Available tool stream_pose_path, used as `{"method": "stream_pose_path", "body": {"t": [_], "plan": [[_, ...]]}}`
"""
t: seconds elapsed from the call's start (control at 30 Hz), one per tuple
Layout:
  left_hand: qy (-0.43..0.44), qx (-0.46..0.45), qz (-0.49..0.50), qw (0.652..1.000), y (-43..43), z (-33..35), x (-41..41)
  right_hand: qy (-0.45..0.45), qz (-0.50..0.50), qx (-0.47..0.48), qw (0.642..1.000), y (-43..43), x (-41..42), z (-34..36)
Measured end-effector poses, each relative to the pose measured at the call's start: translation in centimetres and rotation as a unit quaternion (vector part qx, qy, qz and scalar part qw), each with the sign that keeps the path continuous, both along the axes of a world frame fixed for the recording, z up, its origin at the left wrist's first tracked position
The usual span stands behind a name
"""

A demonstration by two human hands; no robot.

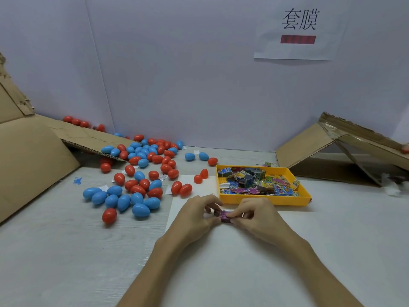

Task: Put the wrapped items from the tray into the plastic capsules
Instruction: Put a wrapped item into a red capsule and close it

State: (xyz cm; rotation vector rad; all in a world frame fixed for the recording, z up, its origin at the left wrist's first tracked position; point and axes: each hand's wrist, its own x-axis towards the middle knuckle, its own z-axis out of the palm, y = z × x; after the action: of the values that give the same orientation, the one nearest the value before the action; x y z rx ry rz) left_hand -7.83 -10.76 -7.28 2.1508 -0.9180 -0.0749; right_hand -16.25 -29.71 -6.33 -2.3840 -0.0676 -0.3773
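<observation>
A small purple wrapped item [224, 216] sits between my two hands, just above the table in front of the yellow tray [263, 200]. My left hand [197, 218] pinches its left end and my right hand [254, 214] pinches its right end. The tray holds several more colourful wrapped items [254, 180]. Many red and blue egg-shaped plastic capsules [137, 173] lie scattered on the table to the left, all closed as far as I can see; the nearest are a blue one [140, 210] and a red one [109, 216].
A white sheet [221, 244] lies under my hands. A large cardboard flap [33, 156] rises at the left, with capsules against it. A torn cardboard box [345, 156] lies on its side at the right. A white wall with a paper sign [298, 29] stands behind.
</observation>
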Motion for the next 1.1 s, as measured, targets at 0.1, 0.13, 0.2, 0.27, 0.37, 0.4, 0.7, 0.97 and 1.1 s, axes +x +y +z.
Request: {"method": "stream_pose_path", "body": {"t": [0.1,0.13,0.2,0.27,0.37,0.4,0.7,0.97,1.1], "plan": [[0.0,-0.007,0.004,1.0,0.0,0.0,0.0,0.003,-0.004,-0.002,1.0,0.0,0.1,0.1],[0.0,-0.008,0.005,1.0,0.0,0.0,0.1,0.006,-0.005,-0.002,1.0,0.0,0.1,0.2],[-0.003,-0.01,0.005,1.0,0.0,0.0,0.1,0.012,-0.008,-0.001,1.0,0.1,0.1,0.3],[-0.004,-0.01,0.004,1.0,0.1,-0.1,0.2,0.017,-0.008,-0.002,1.0,0.0,0.0,0.3],[0.0,-0.014,-0.001,1.0,0.1,-0.2,0.3,0.023,-0.004,0.011,1.0,-0.1,0.0,0.5],[-0.002,-0.013,-0.003,1.0,0.1,-0.2,0.3,0.025,-0.002,0.011,1.0,0.0,-0.1,0.5],[-0.009,0.0,0.012,1.0,0.2,-0.1,0.5,-0.051,-0.028,0.03,0.998,-1.4,-0.9,1.7],[0.071,-0.07,0.02,0.995,-0.2,1.0,-0.3,-0.199,-0.015,0.048,0.979,0.8,-0.7,1.2],[0.133,-0.144,0.002,0.981,-0.5,1.8,-0.9,-0.272,-0.035,0.029,0.961,1.3,-0.7,1.1]]}}
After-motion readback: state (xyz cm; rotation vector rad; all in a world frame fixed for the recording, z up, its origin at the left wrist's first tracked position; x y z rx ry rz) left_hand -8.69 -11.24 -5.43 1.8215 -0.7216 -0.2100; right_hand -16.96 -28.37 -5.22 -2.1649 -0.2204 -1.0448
